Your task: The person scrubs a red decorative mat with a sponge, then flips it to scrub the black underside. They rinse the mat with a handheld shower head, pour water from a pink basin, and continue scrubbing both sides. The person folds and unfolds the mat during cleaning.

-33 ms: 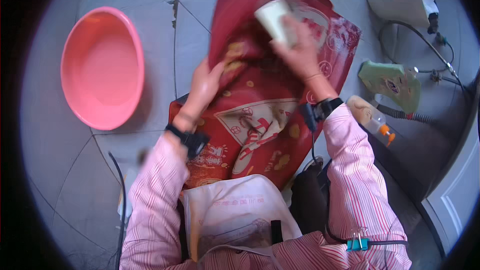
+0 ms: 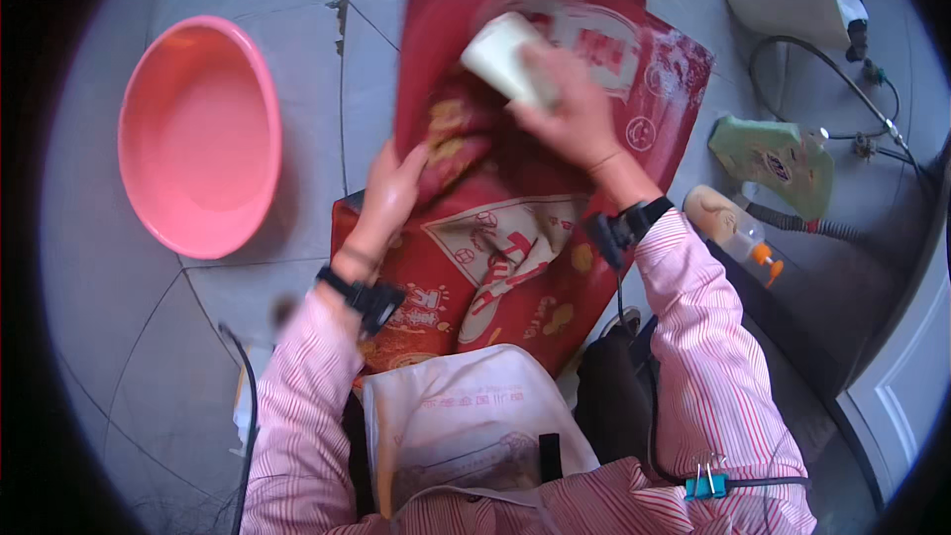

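Note:
A red printed mat [image 2: 555, 163] with gold and white patterns lies bunched over the floor before me, reaching up close to my knees. My left hand [image 2: 392, 186] grips its left side, where the mat folds up. In my right hand [image 2: 575, 104] is a pale off-white block [image 2: 507, 54], held tilted against the upper part of the mat. Motion blur keeps me from telling whether it is a brush or a bar of soap. Whitish foam [image 2: 684, 59] streaks the mat's upper right corner.
A pink basin [image 2: 203, 139] stands on the tiles at left. To the right lie a green refill pouch [image 2: 773, 160], a pump bottle [image 2: 728, 223] with an orange top, and hoses [image 2: 832, 74] beside a pale bucket-like container [image 2: 783, 0]. A white apron or bag [image 2: 466, 416] covers my lap.
The pale block in my right hand has moved left and slightly down over the mat. My left hand and the mat's folded edge have shifted a little left.

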### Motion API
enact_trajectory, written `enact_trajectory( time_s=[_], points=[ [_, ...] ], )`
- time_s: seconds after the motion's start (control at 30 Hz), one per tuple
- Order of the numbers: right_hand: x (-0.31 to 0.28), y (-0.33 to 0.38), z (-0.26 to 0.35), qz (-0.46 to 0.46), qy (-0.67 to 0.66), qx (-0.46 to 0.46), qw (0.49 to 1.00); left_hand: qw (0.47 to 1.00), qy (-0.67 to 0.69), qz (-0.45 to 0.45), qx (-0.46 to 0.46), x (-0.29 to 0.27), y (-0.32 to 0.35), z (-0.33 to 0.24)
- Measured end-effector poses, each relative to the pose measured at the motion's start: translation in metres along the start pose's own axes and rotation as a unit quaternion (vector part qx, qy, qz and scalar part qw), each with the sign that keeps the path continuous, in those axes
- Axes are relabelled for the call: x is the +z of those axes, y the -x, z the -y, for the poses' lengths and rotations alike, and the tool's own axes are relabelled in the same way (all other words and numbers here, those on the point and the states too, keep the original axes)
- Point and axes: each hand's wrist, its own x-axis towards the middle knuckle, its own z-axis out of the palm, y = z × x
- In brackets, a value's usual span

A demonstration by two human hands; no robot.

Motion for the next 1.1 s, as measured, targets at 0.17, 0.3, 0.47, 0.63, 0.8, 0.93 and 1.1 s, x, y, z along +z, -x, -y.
enact_trajectory(
  time_s=[0.17, 0.3, 0.47, 0.63, 0.8, 0.93, 1.1],
  points=[
    [0.033, -0.004, 0.009, 0.17, -0.009, -0.148, 0.974, 0.99, -0.074, 0.083, -0.08, -0.052, 0.123, 0.03],
    [-0.009, -0.051, -0.058, 0.072, 0.154, -0.09, 0.981, 0.99, -0.033, 0.049, -0.13, -0.081, 0.152, 0.055],
    [-0.005, -0.046, -0.028, 0.035, 0.094, -0.028, 0.995, 0.968, -0.246, 0.015, -0.052, -0.08, 0.14, 0.094],
    [0.017, -0.016, -0.008, 0.256, 0.097, -0.074, 0.959, 0.974, -0.207, 0.054, -0.081, -0.096, 0.138, 0.087],
    [-0.077, -0.025, -0.12, 0.075, 0.268, 0.162, 0.947, 0.992, -0.06, 0.037, -0.105, -0.093, 0.14, 0.092],
    [-0.08, 0.029, -0.102, -0.041, 0.008, 0.228, 0.973, 0.964, 0.174, 0.01, -0.199, -0.045, 0.114, -0.005],
    [-0.08, 0.112, 0.055, -0.076, -0.668, 0.365, 0.643, 0.976, 0.149, -0.075, -0.139, -0.003, 0.115, -0.061]
  ],
)
